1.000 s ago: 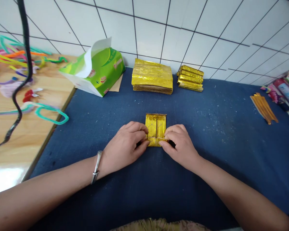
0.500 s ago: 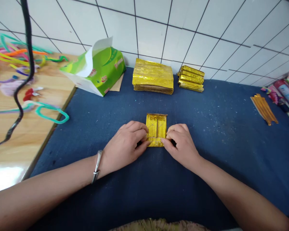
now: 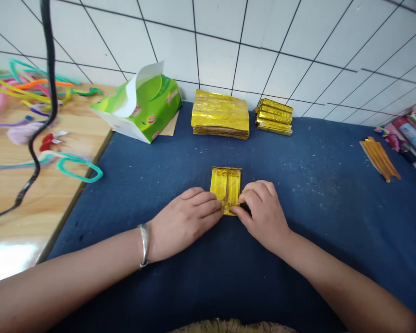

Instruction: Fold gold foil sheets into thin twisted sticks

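Observation:
A folded sheet of gold foil paper [image 3: 228, 184] lies on the dark blue cloth, with two folded sides meeting along a middle seam and short folds at top and bottom. My left hand [image 3: 187, 222] rests with its fingers stretched out flat over the paper's lower left corner; its thumb is hidden. At the lower right edge, my right hand [image 3: 263, 215] pinches the paper between thumb and curled fingers.
Against the tiled wall stand a gold paper stack [image 3: 220, 113], folded gold strips [image 3: 274, 118] and an open green packet [image 3: 149, 106]. More folded strips [image 3: 380, 158] lie right. Pipe cleaners [image 3: 79, 169] cover the wooden table at left, crossed by a black cable [image 3: 50, 69].
My left hand has gone from pinching the paper's left edge to lying flat on its lower left corner. The right hand stays at the lower right edge. The view has shifted slightly.

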`<act>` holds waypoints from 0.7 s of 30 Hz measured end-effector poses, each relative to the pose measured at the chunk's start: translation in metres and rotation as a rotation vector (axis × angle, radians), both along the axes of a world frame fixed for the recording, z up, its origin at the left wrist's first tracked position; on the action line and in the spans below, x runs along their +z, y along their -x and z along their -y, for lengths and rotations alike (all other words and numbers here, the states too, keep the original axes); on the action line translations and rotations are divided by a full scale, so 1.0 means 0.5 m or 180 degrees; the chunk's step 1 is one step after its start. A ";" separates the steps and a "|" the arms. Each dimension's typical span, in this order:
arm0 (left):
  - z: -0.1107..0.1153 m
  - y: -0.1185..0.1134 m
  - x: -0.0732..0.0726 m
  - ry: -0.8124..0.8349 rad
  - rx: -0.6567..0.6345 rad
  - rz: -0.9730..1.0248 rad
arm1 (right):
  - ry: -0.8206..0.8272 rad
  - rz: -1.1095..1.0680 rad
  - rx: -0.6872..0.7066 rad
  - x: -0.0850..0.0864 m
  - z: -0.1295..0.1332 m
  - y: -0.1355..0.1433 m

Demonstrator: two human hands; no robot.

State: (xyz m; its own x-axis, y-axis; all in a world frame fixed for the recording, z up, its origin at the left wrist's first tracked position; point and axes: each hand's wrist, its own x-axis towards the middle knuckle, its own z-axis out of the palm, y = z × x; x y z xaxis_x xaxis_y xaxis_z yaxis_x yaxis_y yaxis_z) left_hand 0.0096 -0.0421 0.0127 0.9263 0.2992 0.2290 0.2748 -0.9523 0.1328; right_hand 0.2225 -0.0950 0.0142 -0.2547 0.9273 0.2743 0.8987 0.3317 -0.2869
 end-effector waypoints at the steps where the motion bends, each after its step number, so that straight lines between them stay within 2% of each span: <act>1: 0.000 0.000 0.003 -0.0053 -0.0059 -0.0065 | -0.0114 0.0134 0.0111 0.005 0.008 0.006; 4: 0.005 -0.001 0.014 -0.0011 -0.0206 -0.0306 | -0.0260 0.0555 0.0591 0.013 0.037 0.025; 7: 0.019 0.003 0.021 0.0055 -0.0174 -0.0527 | -0.0265 0.1017 0.0902 0.012 0.062 0.039; 12: 0.046 0.016 0.029 0.0064 0.0013 -0.0611 | -0.0364 0.1400 0.0942 0.008 0.082 0.043; 21: 0.060 0.020 0.054 0.0059 0.0047 -0.0492 | -0.0307 0.1265 0.0971 0.010 0.078 0.033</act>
